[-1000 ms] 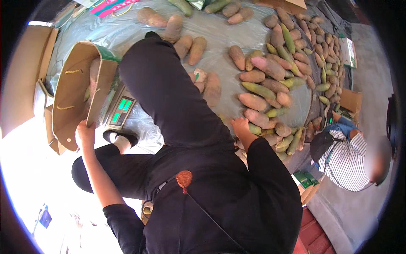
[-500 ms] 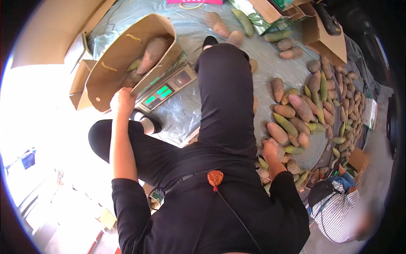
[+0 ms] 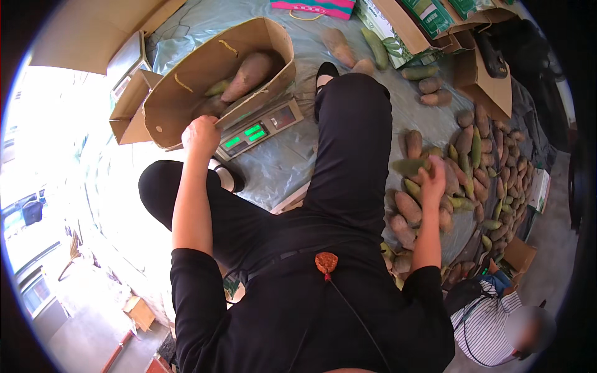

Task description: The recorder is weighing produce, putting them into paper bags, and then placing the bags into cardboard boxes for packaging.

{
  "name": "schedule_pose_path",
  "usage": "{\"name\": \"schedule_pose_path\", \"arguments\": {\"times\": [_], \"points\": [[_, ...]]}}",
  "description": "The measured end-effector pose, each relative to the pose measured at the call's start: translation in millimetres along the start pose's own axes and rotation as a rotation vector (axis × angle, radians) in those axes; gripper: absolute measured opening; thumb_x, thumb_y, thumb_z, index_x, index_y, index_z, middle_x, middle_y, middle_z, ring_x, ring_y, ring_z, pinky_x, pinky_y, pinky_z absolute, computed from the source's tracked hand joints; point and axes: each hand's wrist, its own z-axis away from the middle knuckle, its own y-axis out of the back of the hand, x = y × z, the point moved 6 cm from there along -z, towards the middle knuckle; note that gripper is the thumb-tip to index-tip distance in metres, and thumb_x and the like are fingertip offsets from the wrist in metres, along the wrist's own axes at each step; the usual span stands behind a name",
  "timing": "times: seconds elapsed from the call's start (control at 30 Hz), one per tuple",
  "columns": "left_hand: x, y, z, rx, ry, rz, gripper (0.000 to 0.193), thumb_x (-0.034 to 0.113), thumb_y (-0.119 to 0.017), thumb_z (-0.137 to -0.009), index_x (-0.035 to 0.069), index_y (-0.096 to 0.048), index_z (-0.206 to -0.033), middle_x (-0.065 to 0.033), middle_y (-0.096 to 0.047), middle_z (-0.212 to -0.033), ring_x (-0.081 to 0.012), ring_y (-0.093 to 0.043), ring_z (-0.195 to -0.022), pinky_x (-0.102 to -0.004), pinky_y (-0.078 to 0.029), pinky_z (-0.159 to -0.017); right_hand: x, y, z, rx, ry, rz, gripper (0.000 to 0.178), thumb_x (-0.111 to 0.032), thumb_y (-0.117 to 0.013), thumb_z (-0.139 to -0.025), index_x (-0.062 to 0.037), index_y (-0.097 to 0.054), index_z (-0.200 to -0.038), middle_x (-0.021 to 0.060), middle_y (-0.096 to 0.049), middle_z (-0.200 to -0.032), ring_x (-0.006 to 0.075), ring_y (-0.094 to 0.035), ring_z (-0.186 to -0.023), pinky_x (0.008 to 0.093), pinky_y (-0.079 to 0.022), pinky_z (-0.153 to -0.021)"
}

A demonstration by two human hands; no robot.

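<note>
My left hand (image 3: pixel 202 135) is closed on the near rim of an open brown cardboard carrier bag (image 3: pixel 189 65) with yellow cord handles. Inside lie a large pinkish-brown root (image 3: pixel 249 78) and a greenish one; the bottom is partly hidden. The bag rests by a digital scale (image 3: pixel 255 133) with lit green displays, probably on its platform, which I cannot see. On the right, my right hand (image 3: pixel 433 180) has its fingers round a green radish (image 3: pixel 407 166), raised a little over a pile of green and pinkish-brown radishes (image 3: pixel 407 207).
My bent knees (image 3: pixel 351 124) stand between the bag and the pile. Loose radishes (image 3: pixel 337 45) and cardboard boxes (image 3: pixel 482 84) lie beyond, on plastic sheeting (image 3: pixel 273 168). A pink and teal gift bag (image 3: pixel 314 7) is at the far edge. Another person (image 3: pixel 488 320) sits at lower right.
My right hand has risen forward from the near part of the pile and now holds a green radish. The left hand stays on the bag's rim; the whole view has shifted slightly.
</note>
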Motion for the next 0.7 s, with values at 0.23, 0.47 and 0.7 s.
{"name": "schedule_pose_path", "arguments": {"times": [0.23, 0.47, 0.7], "points": [[-5, 0, 1, -0.055, 0.003, -0.051, 0.023, 0.019, -0.06, -0.076, 0.017, -0.068, -0.097, -0.0108, -0.066, -0.095, -0.0299, -0.062, -0.093, -0.0394, -0.049, -0.08, -131, 25, -133, 0.139, -0.088, -0.462, 0.036, -0.002, -0.06, -0.083, 0.0007, -0.053, -0.118, 0.0079, -0.058, -0.11, 0.0137, -0.055, -0.1, 0.0262, -0.044, -0.086], [-3, 1, 1, -0.027, -0.028, -0.078, 0.023, 0.018, -0.057, -0.077, 0.018, -0.068, -0.097, -0.0115, -0.066, -0.096, -0.03, -0.062, -0.093, -0.0392, -0.05, -0.079, -279, -32, -199, -0.126, 0.083, -1.007, 0.038, -0.008, -0.06, -0.085, 0.0036, -0.051, -0.119, 0.0098, -0.057, -0.115, 0.0148, -0.054, -0.104, 0.0262, -0.043, -0.089], [0, 2, 4, -0.037, -0.023, -0.077, 0.024, 0.021, -0.059, -0.077, 0.018, -0.068, -0.098, -0.0114, -0.066, -0.096, -0.03, -0.062, -0.093, -0.0387, -0.05, -0.08, -293, -115, -194, -0.485, 0.082, -0.854, 0.039, -0.011, -0.061, -0.085, 0.0017, -0.052, -0.12, 0.0101, -0.058, -0.115, 0.014, -0.054, -0.103, 0.0275, -0.043, -0.089]]}}
